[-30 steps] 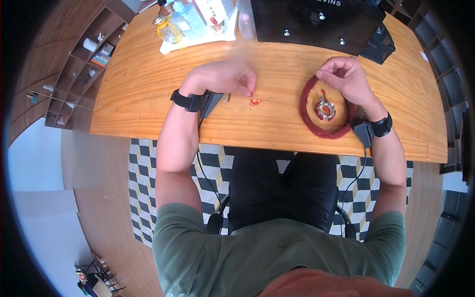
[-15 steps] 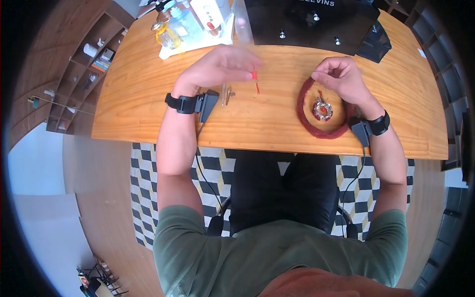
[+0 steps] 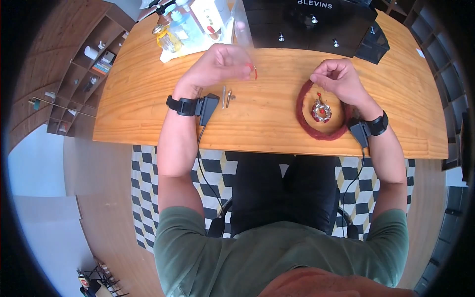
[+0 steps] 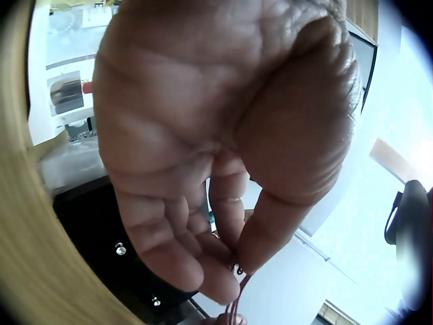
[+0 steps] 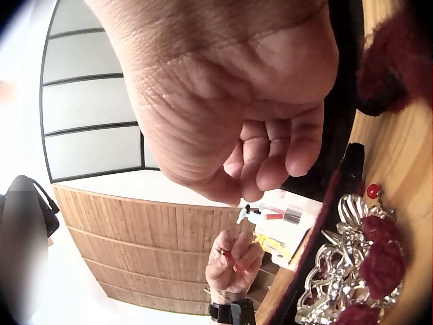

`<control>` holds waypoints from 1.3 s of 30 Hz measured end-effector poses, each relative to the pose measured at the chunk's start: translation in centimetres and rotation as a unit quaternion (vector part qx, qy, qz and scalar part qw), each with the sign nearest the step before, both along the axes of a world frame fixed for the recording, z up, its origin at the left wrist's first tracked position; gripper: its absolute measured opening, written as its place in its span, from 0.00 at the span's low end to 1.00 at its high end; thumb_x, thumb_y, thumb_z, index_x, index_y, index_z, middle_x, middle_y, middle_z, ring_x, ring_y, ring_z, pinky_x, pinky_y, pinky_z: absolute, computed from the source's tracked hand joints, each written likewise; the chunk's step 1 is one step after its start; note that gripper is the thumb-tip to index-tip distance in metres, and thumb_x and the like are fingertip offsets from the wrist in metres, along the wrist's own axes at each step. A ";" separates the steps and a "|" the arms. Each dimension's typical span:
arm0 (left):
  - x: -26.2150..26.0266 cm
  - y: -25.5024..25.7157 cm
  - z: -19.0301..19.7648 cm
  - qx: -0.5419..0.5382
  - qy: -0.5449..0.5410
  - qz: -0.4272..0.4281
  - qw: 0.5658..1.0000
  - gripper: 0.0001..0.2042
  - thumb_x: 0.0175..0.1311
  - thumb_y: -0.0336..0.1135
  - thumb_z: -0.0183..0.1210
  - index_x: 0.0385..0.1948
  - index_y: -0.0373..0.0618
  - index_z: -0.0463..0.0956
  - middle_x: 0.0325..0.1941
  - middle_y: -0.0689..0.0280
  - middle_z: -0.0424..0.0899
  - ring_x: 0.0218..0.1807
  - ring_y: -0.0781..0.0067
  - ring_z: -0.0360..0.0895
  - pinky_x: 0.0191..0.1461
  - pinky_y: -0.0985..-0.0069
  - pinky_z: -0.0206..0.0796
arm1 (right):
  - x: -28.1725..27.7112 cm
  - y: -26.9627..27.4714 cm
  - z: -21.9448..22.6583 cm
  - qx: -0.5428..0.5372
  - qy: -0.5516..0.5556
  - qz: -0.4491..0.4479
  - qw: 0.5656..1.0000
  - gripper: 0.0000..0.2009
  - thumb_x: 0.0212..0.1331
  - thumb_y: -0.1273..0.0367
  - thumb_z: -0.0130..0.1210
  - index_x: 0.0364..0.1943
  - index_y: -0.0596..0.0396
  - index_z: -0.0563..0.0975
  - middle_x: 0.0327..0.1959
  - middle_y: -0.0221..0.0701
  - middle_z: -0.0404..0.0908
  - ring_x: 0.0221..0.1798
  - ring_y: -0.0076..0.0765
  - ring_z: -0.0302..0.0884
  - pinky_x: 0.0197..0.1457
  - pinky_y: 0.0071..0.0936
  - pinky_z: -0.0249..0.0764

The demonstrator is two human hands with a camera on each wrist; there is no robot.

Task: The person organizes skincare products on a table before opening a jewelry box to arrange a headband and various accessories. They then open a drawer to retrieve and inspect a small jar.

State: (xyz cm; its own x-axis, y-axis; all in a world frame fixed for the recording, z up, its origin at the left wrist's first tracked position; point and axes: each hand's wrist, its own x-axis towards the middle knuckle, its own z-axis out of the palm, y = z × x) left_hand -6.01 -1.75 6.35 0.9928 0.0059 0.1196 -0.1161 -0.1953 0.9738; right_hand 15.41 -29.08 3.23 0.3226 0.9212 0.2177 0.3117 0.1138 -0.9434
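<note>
In the head view the left hand (image 3: 220,67), slightly blurred, pinches a small red tasselled piece (image 3: 255,72) between thumb and fingers, above the table. The right hand (image 3: 344,81) has thumb and forefinger together at the upper edge of a dark red fuzzy ring (image 3: 300,115), pinching it. Inside the ring lies a silver ornament with red stones (image 3: 321,112), a red bead at its top. In the left wrist view, thin dark red strands (image 4: 233,306) hang at the fingertips of the left hand (image 4: 216,149). The right wrist view shows the silver ornament (image 5: 331,271) close up.
Two thin metal tools (image 3: 226,97) lie on the wooden table (image 3: 148,114) beside the left wrist. At the back left, bottles (image 3: 185,29) stand on a white tray (image 3: 170,55). A black drawer box (image 3: 297,29) and a small black holder (image 3: 373,44) stand at the back.
The left hand has lifted the red tasselled piece off the table and moved it up and away from the person. The right hand has stayed at the ring, and the head view has shifted slightly.
</note>
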 end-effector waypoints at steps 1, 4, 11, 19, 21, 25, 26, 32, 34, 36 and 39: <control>0.0 0.0 0.0 0.000 0.001 0.000 1.000 0.06 0.64 0.26 0.67 0.39 0.38 0.82 0.34 0.67 0.87 0.36 0.78 0.83 0.43 0.80 0.75 | 0.0 0.0 0.0 -0.003 -0.008 0.000 1.000 0.04 0.64 0.73 0.65 0.32 0.60 0.84 0.29 0.21 0.83 0.31 0.10 0.76 0.37 0.14 0.73; 0.0 -0.1 0.1 0.025 0.000 0.000 1.000 0.05 0.66 0.28 0.65 0.38 0.38 0.80 0.33 0.67 0.86 0.36 0.79 0.83 0.43 0.80 0.75 | 0.0 0.0 0.0 -0.002 -0.012 -0.003 1.000 0.04 0.63 0.73 0.65 0.32 0.60 0.84 0.29 0.21 0.83 0.31 0.11 0.76 0.37 0.14 0.73; 0.1 0.5 -0.4 0.024 0.012 -0.002 1.000 0.06 0.68 0.31 0.63 0.37 0.37 0.81 0.33 0.67 0.85 0.36 0.79 0.82 0.44 0.78 0.75 | -0.1 -0.1 0.2 -0.006 0.007 0.005 1.000 0.04 0.63 0.74 0.64 0.33 0.60 0.83 0.29 0.21 0.84 0.32 0.11 0.77 0.37 0.15 0.74; -0.1 -0.1 -0.1 0.011 0.024 0.002 1.000 0.08 0.70 0.33 0.61 0.35 0.37 0.83 0.33 0.65 0.86 0.35 0.78 0.81 0.44 0.78 0.75 | -0.1 -0.1 0.3 0.000 -0.013 0.001 1.000 0.04 0.63 0.74 0.65 0.32 0.60 0.83 0.29 0.22 0.84 0.32 0.11 0.77 0.37 0.15 0.74; -0.2 -0.2 0.0 0.006 0.038 0.006 0.999 0.07 0.69 0.32 0.62 0.35 0.37 0.83 0.33 0.64 0.87 0.34 0.77 0.82 0.42 0.79 0.75 | -0.1 -0.1 0.3 0.000 -0.013 0.002 1.000 0.04 0.63 0.74 0.65 0.32 0.60 0.83 0.29 0.22 0.84 0.32 0.11 0.77 0.37 0.15 0.74; -0.3 -0.4 0.5 0.019 0.066 0.007 0.998 0.05 0.67 0.29 0.64 0.34 0.36 0.83 0.32 0.64 0.87 0.32 0.77 0.83 0.40 0.80 0.75 | -0.2 0.0 0.3 -0.003 -0.011 -0.007 1.000 0.04 0.62 0.74 0.65 0.32 0.60 0.83 0.28 0.22 0.84 0.31 0.11 0.77 0.36 0.15 0.74; -0.4 -0.5 0.8 0.055 0.081 -0.002 0.995 0.05 0.66 0.29 0.64 0.35 0.36 0.83 0.32 0.63 0.88 0.34 0.77 0.83 0.41 0.80 0.76 | -0.3 -0.1 0.5 -0.004 -0.017 -0.016 1.000 0.04 0.62 0.74 0.65 0.31 0.60 0.83 0.28 0.22 0.84 0.31 0.11 0.77 0.36 0.15 0.73; -0.4 -0.8 0.8 0.157 0.150 -0.053 0.975 0.04 0.61 0.25 0.65 0.34 0.34 0.83 0.30 0.66 0.87 0.33 0.81 0.82 0.39 0.81 0.73 | 1.0 -0.5 1.2 -0.006 -0.050 -0.059 0.997 0.08 0.62 0.71 0.65 0.27 0.59 0.83 0.23 0.21 0.82 0.28 0.11 0.74 0.34 0.15 0.70; -0.4 -0.7 0.5 0.176 0.171 -0.067 0.967 0.03 0.60 0.24 0.66 0.33 0.34 0.83 0.30 0.67 0.87 0.32 0.81 0.81 0.38 0.81 0.72 | 1.6 -0.8 1.9 -0.012 -0.073 -0.071 0.995 0.09 0.62 0.69 0.65 0.26 0.58 0.83 0.22 0.19 0.81 0.26 0.11 0.71 0.32 0.15 0.69; -0.3 -0.5 0.1 0.213 0.195 -0.076 0.954 0.03 0.57 0.23 0.67 0.31 0.35 0.83 0.29 0.68 0.86 0.31 0.82 0.80 0.37 0.82 0.70 | 1.8 -1.0 3.1 0.062 -0.046 -0.082 0.994 0.11 0.63 0.67 0.66 0.24 0.56 0.83 0.20 0.15 0.76 0.23 0.09 0.65 0.28 0.15 0.62; -0.3 -0.5 -0.1 0.202 0.235 -0.059 0.949 0.03 0.58 0.23 0.66 0.30 0.36 0.82 0.28 0.68 0.86 0.31 0.83 0.79 0.37 0.82 0.70 | 2.6 -1.8 4.4 0.055 0.012 -0.094 0.994 0.12 0.62 0.65 0.67 0.23 0.54 0.82 0.18 0.12 0.73 0.22 0.07 0.60 0.26 0.16 0.56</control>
State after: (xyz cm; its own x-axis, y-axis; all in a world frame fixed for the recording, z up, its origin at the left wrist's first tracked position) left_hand -6.34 -2.24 6.24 0.9280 -0.0606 -0.3677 0.2684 -0.5758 0.7723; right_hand 18.05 -30.87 7.61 0.4930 0.8149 0.3047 0.3147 0.1595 -0.9357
